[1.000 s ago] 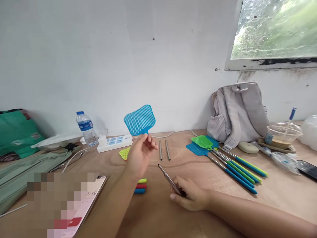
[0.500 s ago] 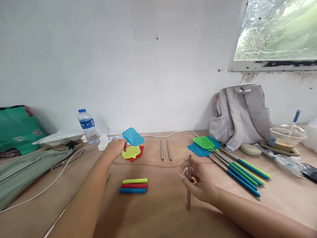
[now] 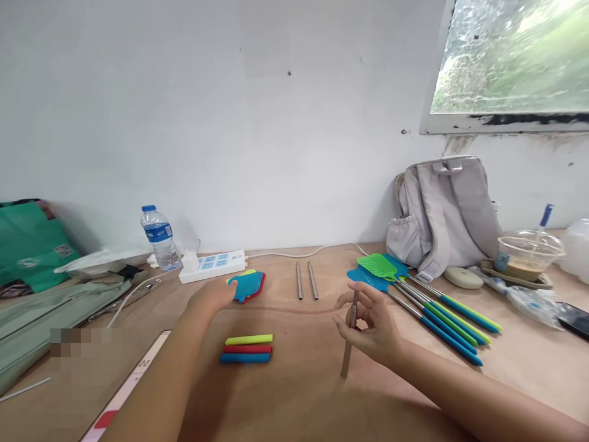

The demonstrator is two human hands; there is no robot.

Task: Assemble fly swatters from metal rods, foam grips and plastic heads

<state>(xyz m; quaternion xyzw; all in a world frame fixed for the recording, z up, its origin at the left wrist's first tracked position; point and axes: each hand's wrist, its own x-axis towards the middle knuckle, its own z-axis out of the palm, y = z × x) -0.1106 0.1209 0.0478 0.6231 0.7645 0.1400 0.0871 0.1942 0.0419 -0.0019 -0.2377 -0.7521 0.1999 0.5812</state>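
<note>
In the head view my left hand (image 3: 210,299) reaches over the table, its fingers closed at the left edge of a blue fly swatter head (image 3: 247,285). That head lies over a red fly swatter head (image 3: 263,283) and a yellow one, which are mostly covered. My right hand (image 3: 370,319) pinches a metal telescopic rod (image 3: 348,356), tilted slightly from upright; whether its lower end touches the table I cannot tell. Between my arms lie a yellow handle sleeve (image 3: 250,339), a red sleeve (image 3: 248,349) and a blue sleeve (image 3: 245,358). Two metal rods (image 3: 299,282) lie further back.
Several fly swatters (image 3: 453,322) are fanned out at right, before a grey backpack (image 3: 446,215). A drink cup (image 3: 524,255) stands far right. At left are a power strip (image 3: 216,265), a water bottle (image 3: 159,236), a grey-green bag (image 3: 55,301) and a phone (image 3: 131,383).
My left hand has lowered the blue swatter head from a raised, tilted position onto the yellow and red ones. The rod in my right hand has tilted, its lower end swinging left.
</note>
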